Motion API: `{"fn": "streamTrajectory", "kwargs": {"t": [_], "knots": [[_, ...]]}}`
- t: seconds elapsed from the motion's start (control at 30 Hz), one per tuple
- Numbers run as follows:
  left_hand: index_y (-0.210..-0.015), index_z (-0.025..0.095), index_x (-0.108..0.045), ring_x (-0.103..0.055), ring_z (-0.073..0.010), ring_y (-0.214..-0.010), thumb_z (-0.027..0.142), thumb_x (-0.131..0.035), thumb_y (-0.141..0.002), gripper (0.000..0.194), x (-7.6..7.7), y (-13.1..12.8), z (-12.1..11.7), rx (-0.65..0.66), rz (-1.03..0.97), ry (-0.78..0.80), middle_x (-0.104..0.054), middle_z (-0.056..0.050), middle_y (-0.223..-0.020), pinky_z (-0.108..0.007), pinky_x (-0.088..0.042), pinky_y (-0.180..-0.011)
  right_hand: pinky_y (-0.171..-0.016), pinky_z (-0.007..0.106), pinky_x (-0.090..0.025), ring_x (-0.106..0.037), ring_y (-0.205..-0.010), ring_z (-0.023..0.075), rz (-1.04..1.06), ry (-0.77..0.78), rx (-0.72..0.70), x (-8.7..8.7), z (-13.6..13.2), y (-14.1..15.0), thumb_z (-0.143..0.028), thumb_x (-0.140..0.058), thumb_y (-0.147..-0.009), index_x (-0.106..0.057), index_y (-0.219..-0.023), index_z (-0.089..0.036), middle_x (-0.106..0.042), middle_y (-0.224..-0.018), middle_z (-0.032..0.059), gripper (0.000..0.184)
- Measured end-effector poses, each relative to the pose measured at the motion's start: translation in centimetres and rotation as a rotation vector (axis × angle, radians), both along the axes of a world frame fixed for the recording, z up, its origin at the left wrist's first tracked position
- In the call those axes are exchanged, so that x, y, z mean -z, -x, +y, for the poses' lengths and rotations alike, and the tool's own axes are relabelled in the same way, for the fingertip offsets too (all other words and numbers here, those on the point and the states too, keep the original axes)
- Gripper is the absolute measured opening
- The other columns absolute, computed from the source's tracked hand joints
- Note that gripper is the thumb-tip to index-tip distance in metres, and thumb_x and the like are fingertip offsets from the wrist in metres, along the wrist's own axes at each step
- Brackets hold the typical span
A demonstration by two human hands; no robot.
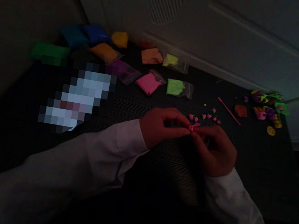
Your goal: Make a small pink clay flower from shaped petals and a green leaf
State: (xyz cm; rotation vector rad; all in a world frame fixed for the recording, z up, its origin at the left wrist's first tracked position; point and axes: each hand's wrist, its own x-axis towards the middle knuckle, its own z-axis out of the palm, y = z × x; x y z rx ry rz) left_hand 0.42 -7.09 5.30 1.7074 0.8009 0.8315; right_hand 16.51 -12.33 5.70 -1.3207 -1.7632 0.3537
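Note:
Between the fingertips of both hands is a small piece of pink modelling clay (192, 128), rolled at one end, with a short strip sticking out to the right. My left hand (161, 126) pinches it from the left with thumb and forefinger. From the right, my right hand (215, 150) grips it the same way. Just beyond the fingertips lie several tiny pink clay buds with green tops (203, 116). A thin pink modelling tool (229, 111) rests diagonally behind my right hand, beside a reddish clay lump (240, 111).
Bags of coloured clay line the back, among them a pink bag (149, 83), a light green bag (175, 87) and a dark green bag (49, 52). A bright pixelated patch (80, 96) lies left. Small clay figures (270, 109) crowd the right end of the dark table (256, 175).

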Motion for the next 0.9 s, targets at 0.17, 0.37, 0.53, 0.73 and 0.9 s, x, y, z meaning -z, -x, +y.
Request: {"fn": "streamTrajectory", "kwargs": {"t": [0.17, 0.37, 0.53, 0.73, 0.9], "knots": [[-0.082, 0.016, -0.062, -0.054, -0.0089, -0.069, 0.027, -0.057, -0.069, 0.018, 0.02, 0.01, 0.00, 0.004, 0.009, 0.012, -0.061, -0.001, -0.081, -0.022, -0.041, -0.061, -0.052, 0.026, -0.039, -0.045, -0.057, 0.0096, 0.124, 0.028, 0.046, 0.56, 0.25, -0.11, -0.019, -0.063, -0.065, -0.052, -0.092, -0.022, -0.047, -0.067, -0.0031, 0.030], [-0.082, 0.016, -0.062, -0.052, -0.0080, -0.066, 0.028, -0.057, -0.069, 0.018, 0.10, 0.04, 0.08, 0.008, 0.032, -0.020, -0.061, -0.001, -0.079, -0.021, -0.039, -0.059, -0.060, 0.029, -0.041, -0.047, -0.064, 0.0115, -0.001, 0.073, -0.020, 0.10, 0.33, -0.38, -0.019, -0.059, -0.069, -0.054, -0.097, -0.024, -0.050, -0.073, -0.0010, 0.029], [-0.081, 0.016, -0.063, -0.053, -0.0080, -0.067, 0.028, -0.057, -0.069, 0.017, 0.08, 0.01, 0.07, 0.004, 0.025, -0.024, -0.061, -0.001, -0.079, -0.020, -0.039, -0.058, -0.059, 0.028, -0.041, -0.050, -0.067, 0.0121, -0.029, 0.100, -0.024, -0.21, 0.27, -0.36, -0.021, -0.059, -0.070, -0.058, -0.085, -0.022, -0.054, -0.074, -0.0001, 0.015], [-0.080, 0.016, -0.062, -0.053, -0.0080, -0.068, 0.029, -0.057, -0.070, 0.017, 0.07, 0.00, 0.02, 0.018, -0.005, 0.003, -0.061, -0.001, -0.080, -0.021, -0.040, -0.060, -0.060, 0.028, -0.041, -0.051, -0.068, 0.0118, 0.046, 0.140, -0.038, -0.05, 0.29, -0.31, -0.021, -0.059, -0.070, -0.058, -0.083, -0.022, -0.054, -0.073, -0.0008, 0.013], [-0.079, 0.016, -0.062, -0.053, -0.0082, -0.069, 0.029, -0.057, -0.070, 0.017, 0.12, -0.03, -0.06, 0.001, -0.021, 0.018, -0.061, -0.001, -0.080, -0.021, -0.040, -0.061, -0.060, 0.028, -0.041, -0.052, -0.067, 0.0118, 0.051, 0.155, -0.037, -0.09, 0.31, -0.29, -0.022, -0.058, -0.070, -0.059, -0.081, -0.022, -0.055, -0.073, -0.0009, 0.011]]}}
